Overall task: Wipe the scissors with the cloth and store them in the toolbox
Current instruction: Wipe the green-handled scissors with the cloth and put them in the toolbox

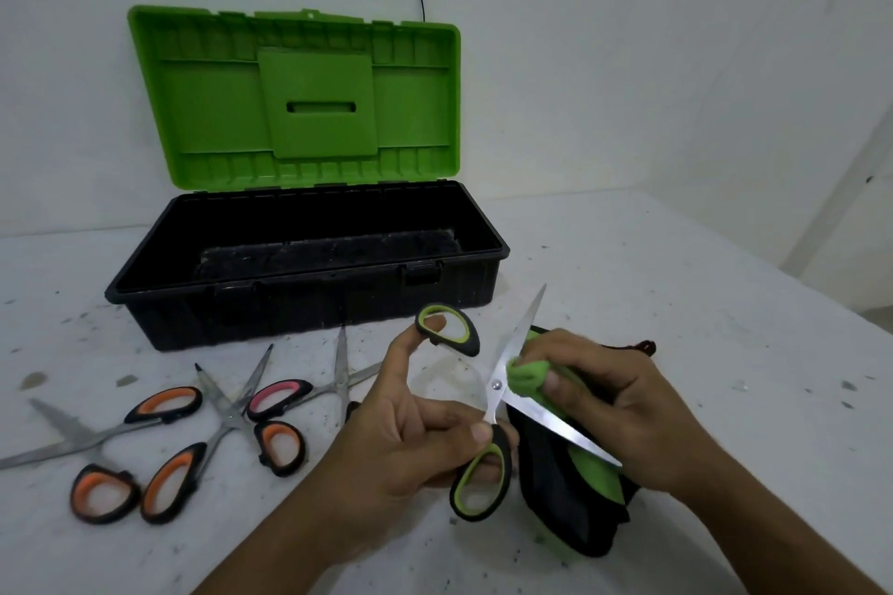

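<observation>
Scissors [496,385] spread open, handles in curled left hand [396,440] fingers, right hand [623,401] fingers pinching cloth [526,377] onto one blade.

No text, label, brand or number can be read anywhere in the view. The green lid of the toolbox [217,111] shows only plain moulded plastic. The blades of the green-handled scissors [496,385], the other scissors [231,418] on the table [676,280] and the green cloth [526,377] carry no mark that is legible.
</observation>
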A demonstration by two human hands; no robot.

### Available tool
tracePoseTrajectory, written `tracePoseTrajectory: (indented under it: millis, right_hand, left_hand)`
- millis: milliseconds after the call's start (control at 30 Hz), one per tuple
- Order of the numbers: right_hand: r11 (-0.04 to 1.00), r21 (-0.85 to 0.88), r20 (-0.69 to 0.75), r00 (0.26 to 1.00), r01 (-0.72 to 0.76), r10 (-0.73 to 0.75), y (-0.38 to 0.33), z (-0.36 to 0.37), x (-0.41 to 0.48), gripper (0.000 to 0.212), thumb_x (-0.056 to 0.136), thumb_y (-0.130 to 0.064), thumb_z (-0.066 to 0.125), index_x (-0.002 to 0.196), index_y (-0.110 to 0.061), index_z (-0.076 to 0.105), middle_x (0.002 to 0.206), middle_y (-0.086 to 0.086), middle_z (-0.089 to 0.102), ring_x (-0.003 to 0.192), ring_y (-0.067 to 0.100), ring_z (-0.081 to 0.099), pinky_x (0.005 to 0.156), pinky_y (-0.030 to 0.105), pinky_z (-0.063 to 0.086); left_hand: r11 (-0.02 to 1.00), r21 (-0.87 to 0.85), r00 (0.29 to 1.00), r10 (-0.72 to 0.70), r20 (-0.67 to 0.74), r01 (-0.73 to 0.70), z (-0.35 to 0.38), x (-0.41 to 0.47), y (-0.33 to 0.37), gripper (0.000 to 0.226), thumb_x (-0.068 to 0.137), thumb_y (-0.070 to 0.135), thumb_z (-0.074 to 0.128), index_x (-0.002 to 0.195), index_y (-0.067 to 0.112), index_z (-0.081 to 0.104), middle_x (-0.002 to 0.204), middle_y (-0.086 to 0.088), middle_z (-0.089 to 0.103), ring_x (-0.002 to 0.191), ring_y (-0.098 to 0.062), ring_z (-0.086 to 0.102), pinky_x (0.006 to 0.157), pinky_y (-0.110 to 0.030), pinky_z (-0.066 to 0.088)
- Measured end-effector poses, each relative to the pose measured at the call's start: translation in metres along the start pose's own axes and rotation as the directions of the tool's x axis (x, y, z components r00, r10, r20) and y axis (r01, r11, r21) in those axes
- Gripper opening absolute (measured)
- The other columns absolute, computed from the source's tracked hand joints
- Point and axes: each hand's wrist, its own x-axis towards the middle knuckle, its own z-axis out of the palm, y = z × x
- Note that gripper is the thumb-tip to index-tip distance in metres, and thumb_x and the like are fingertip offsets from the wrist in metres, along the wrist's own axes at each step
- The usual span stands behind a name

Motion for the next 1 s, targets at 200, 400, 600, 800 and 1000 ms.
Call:
tracePoseTrajectory:
  millis: [200,400,600,800,1000]
  right_hand:
    - [0.996,-0.076,0.016,0.999,-0.041,0.043,0.002,-0.005,-0.001,0.021,0.095,-0.013,0.052,0.106,-0.017,0.07,0.104,-0.006,0.069,0.101,0.017,0.066,0.086,0.019,0.047]
    - [0.978,-0.209,0.141,0.988,-0.026,0.057,0.007,-0.004,-0.004,0.023,0.097,-0.016,0.051,0.112,-0.015,0.069,0.107,-0.007,0.066,0.103,0.017,0.064,0.086,0.028,0.05]
    - [0.953,-0.247,-0.207,0.952,0.174,-0.227,-0.006,-0.011,0.001,0.019,0.092,-0.015,0.06,0.107,-0.021,0.071,0.105,-0.006,0.065,0.099,0.017,0.064,0.084,0.018,0.046]
    - [0.781,-0.539,-0.106,0.894,0.316,-0.435,0.005,0.002,0.0,0.024,0.092,-0.012,0.061,0.113,-0.014,0.072,0.103,0.007,0.061,0.094,0.018,0.061,0.076,0.02,0.045]
    - [0.768,-0.631,-0.343,0.848,0.111,-0.404,0.012,-0.009,0.018,0.024,0.091,-0.009,0.063,0.113,-0.011,0.072,0.095,0.009,0.063,0.08,0.019,0.06,0.067,0.02,0.046]
  left_hand:
    - [1.0,0.028,1.0,-0.002,0.013,0.001,-0.003,0.0,-0.002,0.086,0.08,0.0,0.066,0.133,0.054,0.026,0.1,-0.032,0.071,0.071,-0.026,0.072,0.067,-0.029,0.056]
    - [0.999,-0.006,0.999,0.032,0.019,-0.032,-0.001,-0.001,0.003,0.087,0.079,-0.001,0.065,0.133,0.056,0.026,0.098,-0.03,0.072,0.079,-0.03,0.072,0.068,-0.03,0.057]
    - [1.0,-0.021,1.0,0.015,-0.016,-0.016,-0.001,0.001,0.003,0.083,0.077,0.001,0.066,0.13,0.054,0.029,0.095,-0.027,0.074,0.08,-0.029,0.073,0.067,-0.029,0.058]
    - [0.999,-0.033,1.0,-0.008,0.003,0.008,-0.003,0.0,0.002,0.083,0.078,-0.001,0.066,0.131,0.052,0.031,0.093,-0.026,0.074,0.076,-0.026,0.074,0.066,-0.029,0.058]
    - [0.999,-0.032,0.999,-0.017,0.032,0.018,-0.007,-0.001,0.002,0.085,0.078,-0.001,0.068,0.134,0.051,0.031,0.088,-0.025,0.074,0.078,-0.029,0.073,0.066,-0.028,0.058]
